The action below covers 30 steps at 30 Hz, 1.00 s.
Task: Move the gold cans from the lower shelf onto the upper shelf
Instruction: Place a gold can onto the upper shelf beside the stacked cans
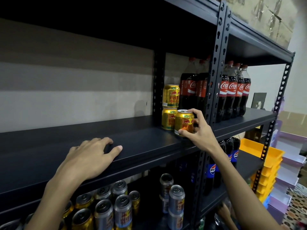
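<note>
Gold can [181, 120], red bulls printed, gripped by right hand [200, 136] fingers [195, 112]; left hand [88, 158] lies flat.

Dim overall. Underside of the top board [99, 7] is near black, no detail. Wall [74, 97] is grey, lit in soft horizontal bands, with a faint shadow on it just left of the rear post [158, 88]. Brightest area is far right, so light looks to come from that side and the front. Specular streaks on gold cans [170, 96] and bottles [232, 90], not clipped. Lower cans [106, 211] shaded, slightly soft. Wide-angle bend: upright [217, 63] leans, shelf [149, 146] edge slants. Box [265, 17] top right is smeared. Centre sharp.
</note>
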Motion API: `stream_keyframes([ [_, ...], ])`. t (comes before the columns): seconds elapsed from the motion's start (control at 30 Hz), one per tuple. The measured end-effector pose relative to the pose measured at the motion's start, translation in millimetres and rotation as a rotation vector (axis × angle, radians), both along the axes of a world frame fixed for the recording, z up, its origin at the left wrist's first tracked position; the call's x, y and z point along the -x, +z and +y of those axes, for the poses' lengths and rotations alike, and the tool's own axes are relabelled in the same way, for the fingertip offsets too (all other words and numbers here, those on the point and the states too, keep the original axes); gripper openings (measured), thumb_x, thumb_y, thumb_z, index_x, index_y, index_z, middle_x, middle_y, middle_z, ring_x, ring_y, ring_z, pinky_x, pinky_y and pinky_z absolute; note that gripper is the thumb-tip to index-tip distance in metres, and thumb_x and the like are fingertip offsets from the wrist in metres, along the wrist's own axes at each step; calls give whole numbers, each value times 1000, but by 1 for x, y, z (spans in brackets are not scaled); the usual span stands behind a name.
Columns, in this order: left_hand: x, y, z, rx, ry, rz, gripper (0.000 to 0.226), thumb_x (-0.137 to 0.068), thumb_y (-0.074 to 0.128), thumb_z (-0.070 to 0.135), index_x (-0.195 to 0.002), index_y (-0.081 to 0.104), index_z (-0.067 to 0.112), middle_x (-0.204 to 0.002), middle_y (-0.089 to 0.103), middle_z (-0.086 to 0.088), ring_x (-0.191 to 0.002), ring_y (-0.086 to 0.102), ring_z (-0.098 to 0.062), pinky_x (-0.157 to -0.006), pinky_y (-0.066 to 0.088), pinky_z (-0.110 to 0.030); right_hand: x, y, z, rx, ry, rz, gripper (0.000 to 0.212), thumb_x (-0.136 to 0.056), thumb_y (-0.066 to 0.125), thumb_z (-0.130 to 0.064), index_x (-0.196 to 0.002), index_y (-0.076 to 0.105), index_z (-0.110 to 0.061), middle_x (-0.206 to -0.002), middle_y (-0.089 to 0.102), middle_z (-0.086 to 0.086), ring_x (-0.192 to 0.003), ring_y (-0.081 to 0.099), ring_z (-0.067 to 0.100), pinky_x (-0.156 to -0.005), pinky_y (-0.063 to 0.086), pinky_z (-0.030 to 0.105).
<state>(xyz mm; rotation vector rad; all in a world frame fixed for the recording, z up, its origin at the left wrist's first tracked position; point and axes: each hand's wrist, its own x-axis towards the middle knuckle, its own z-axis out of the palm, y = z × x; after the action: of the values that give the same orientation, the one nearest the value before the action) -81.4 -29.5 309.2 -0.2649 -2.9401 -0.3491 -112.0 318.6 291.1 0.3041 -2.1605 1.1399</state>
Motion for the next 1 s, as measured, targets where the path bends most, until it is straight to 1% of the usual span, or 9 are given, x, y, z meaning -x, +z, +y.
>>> stream_keyframes([
  [0.17,0,0,0,-5,2,-3,58,-92,23,73,-138,42,42,-141,48,11,-130,44,-18,-102,34,-44,-1,-2,-2,6,-7,13,70,-81,84,-24,-133,40,-42,-116,62,-8,-96,71,12,-81,58,23],
  [0.33,1,0,0,3,-1,-5,59,-92,23,73,-138,42,42,-142,47,10,-130,44,-18,-102,34,-44,-3,-2,-2,6,-6,27,70,-81,85,-24,-133,41,-40,-115,61,-9,-95,71,11,-77,58,20],
  [0.57,-2,1,1,7,3,0,59,-92,22,73,-139,41,42,-146,45,9,-133,41,-19,-104,33,-45,-5,-2,-4,7,-16,47,69,-81,84,-24,-132,43,-41,-112,62,-11,-90,71,10,-78,59,22],
  [0.67,-3,0,1,7,2,-3,60,-92,22,73,-140,40,42,-148,43,9,-135,40,-19,-105,32,-45,-5,-3,-5,2,-13,48,69,-81,84,-23,-132,42,-42,-111,61,-13,-91,71,8,-79,59,23],
  [0.73,-3,0,1,12,4,1,60,-92,22,73,-140,41,42,-148,44,9,-134,41,-19,-105,33,-45,-5,-3,-5,5,-5,44,69,-82,84,-23,-132,41,-42,-112,62,-12,-90,71,7,-79,59,22],
  [0.83,-1,0,2,15,3,-2,61,-92,22,74,-139,41,42,-147,45,9,-133,42,-19,-104,34,-45,-5,-4,-4,16,32,37,71,-82,84,-24,-136,42,-40,-119,63,-6,-94,72,6,-81,60,24],
  [0.9,-1,0,3,21,4,-3,61,-91,21,74,-139,41,42,-146,45,9,-133,42,-19,-105,34,-45,-6,-5,-6,15,49,33,72,-82,84,-25,-137,42,-40,-121,63,-2,-95,72,7,-82,60,25],
  [1.0,-2,0,2,28,6,-9,62,-91,20,75,-140,40,42,-147,44,9,-134,41,-19,-105,34,-45,-6,-5,-8,14,57,32,72,-82,84,-26,-137,41,-41,-123,63,-1,-96,73,9,-82,60,26],
])
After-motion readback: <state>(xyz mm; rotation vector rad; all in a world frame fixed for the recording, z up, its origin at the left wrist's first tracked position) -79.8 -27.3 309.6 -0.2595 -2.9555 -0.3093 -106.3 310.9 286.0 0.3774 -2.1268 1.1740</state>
